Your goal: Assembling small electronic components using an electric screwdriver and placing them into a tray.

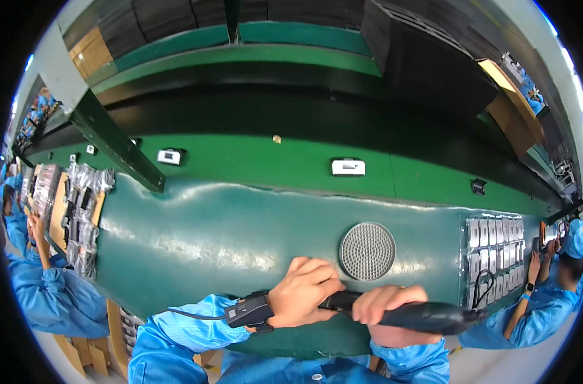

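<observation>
My right hand [388,303] is wrapped round a black electric screwdriver [432,317], held nearly level above the near side of the bench. The tool's narrow front end points left and meets the fingers of my left hand [306,291]. That hand is closed, its fingers curled down at the tool's front end; what they hold is hidden under them. A black box-shaped device [250,312] is strapped to my left wrist, with a cable running up the sleeve. Just beyond my hands lies a round grey dish [368,251] with a studded surface.
A green mat [195,224] covers the bench. On its right sits a clear tray of white parts [495,253]. Small white devices [349,168] stand on the green conveyor [240,157] behind. A dark post [118,141] rises at left. Co-workers in blue [54,297] are on both sides.
</observation>
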Demonstrator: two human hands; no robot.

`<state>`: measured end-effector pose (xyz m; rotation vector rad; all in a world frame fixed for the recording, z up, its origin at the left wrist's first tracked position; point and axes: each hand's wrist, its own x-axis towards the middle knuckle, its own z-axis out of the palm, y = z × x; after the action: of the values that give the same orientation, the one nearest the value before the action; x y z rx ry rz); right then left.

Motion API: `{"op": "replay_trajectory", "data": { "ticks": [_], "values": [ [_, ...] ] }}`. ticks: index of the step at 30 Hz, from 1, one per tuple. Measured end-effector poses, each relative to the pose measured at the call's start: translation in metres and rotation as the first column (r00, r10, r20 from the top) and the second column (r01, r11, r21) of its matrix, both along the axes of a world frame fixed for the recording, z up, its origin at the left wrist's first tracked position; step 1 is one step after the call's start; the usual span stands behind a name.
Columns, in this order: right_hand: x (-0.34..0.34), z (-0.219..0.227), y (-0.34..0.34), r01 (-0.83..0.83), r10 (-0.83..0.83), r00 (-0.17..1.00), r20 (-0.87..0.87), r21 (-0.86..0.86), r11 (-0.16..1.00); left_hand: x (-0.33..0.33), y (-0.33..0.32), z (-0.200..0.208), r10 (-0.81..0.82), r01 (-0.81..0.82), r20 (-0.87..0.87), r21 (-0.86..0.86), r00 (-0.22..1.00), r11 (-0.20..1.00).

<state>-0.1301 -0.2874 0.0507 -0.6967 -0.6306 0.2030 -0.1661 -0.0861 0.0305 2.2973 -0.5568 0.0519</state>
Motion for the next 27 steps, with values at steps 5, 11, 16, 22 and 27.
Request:
{"op": "replay_trajectory", "data": {
  "ticks": [5, 11, 16, 22, 27],
  "values": [
    [0.03, 0.009, -0.025, 0.37, -0.366, 0.928, -0.073, 0.042, 0.928, 0.02, 0.055, 0.036, -0.163, 0.22, -0.231, 0.252, 0.959, 0.942],
    [0.048, 0.006, -0.024, 0.48, -0.466, 0.853, -0.236, 0.001, 0.877, 0.098, 0.14, 0.015, 0.436, -0.441, 0.069, 0.138, 0.897, 0.887],
    [0.043, 0.002, -0.019, 0.492, -0.491, 0.832, -0.26, -0.063, 0.868, 0.132, 0.174, -0.016, 0.608, -0.624, 0.196, 0.023, 0.769, 0.781],
    [0.045, 0.006, -0.024, 0.531, -0.532, 0.827, -0.182, -0.06, 0.845, 0.102, 0.218, 0.001, 0.814, -0.913, 0.52, 0.408, 0.258, 0.029],
    [0.05, 0.009, -0.03, 0.521, -0.509, 0.83, -0.23, -0.008, 0.854, 0.111, 0.28, -0.05, 0.847, -0.751, 0.468, 0.647, 0.254, -0.132]
  ]
}}
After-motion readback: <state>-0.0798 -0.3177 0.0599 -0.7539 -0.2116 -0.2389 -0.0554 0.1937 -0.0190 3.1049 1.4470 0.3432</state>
